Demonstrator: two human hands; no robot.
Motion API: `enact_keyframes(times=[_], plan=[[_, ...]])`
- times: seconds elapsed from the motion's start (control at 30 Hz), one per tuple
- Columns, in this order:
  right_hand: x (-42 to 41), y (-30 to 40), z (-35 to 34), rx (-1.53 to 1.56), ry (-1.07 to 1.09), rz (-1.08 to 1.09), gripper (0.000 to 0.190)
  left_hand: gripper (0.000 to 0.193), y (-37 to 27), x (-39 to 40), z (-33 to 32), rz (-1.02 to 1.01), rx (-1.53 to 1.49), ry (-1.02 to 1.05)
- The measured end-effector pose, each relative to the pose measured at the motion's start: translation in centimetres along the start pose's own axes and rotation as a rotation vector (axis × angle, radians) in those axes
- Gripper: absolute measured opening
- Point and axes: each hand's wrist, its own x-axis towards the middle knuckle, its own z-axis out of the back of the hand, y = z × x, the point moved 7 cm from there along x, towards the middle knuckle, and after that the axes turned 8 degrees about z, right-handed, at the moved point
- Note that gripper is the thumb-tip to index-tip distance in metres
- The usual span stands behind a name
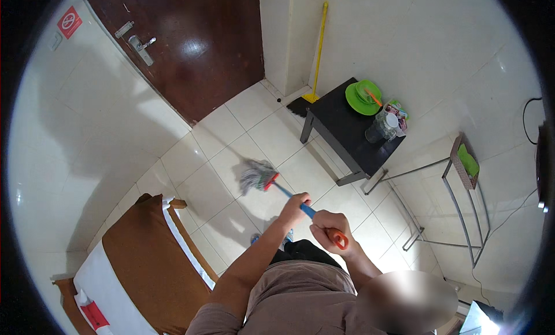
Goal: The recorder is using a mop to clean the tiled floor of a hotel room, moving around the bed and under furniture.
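A string mop with a blue handle (283, 189) reaches from my body out to the tiled floor. Its grey, stringy mop head (256, 175) is joined by a red socket (271, 182) and rests on the tiles. My left hand (296, 208) is wrapped around the handle partway down. Closer to me, my right hand (331, 228) grips the upper end, where an orange-red hanging loop (339, 239) sticks out past the fist. Below my hands, my blue shoes show only in part.
A black low table (353, 131) at right bears a green plate (360, 101) and a lidded jar (382, 126). Behind it a yellow broom (321, 48) leans on the wall. A metal rack (455, 205) stands further right, a brown-covered bed (151, 257) left, a dark door (195, 44) ahead.
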Motion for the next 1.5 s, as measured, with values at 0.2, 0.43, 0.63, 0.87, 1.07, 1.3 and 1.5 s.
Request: enact_keyframes(times=[0.2, 0.43, 0.63, 0.87, 1.07, 1.3, 1.5], plan=[[-2.9, 1.7, -2.2, -0.273, -0.071, -0.073, 0.023, 0.009, -0.9, -1.0, -5.4, -0.068, -0.262, 0.332], [-1.4, 1.7, -10.9, -0.038, 0.096, -0.047, 0.018, 0.009, -1.1, -7.8, 0.5, -0.105, -0.391, 0.186], [-3.5, 5.0, -19.8, -0.067, 0.371, 0.063, 0.021, 0.003, 4.6, -16.5, 7.4, 0.023, -0.266, -0.176], [-5.8, 6.9, -27.8, 0.362, 0.541, 0.034, 0.03, 0.004, 9.2, -28.8, 14.3, 0.229, -0.349, -0.544], [-7.5, 4.8, -28.2, 0.276, 0.581, -0.129, 0.03, 0.019, 11.2, -30.3, 14.3, 0.136, -0.11, -0.396], [-9.8, 9.0, -23.5, 0.072, 0.209, 0.043, 0.025, 0.016, 6.6, -26.2, 8.2, 0.075, -0.084, 0.029], [-11.4, 9.8, -22.6, 0.013, 0.14, 0.081, 0.013, 0.006, 3.9, -24.5, 5.5, -0.17, -0.026, -0.045]])
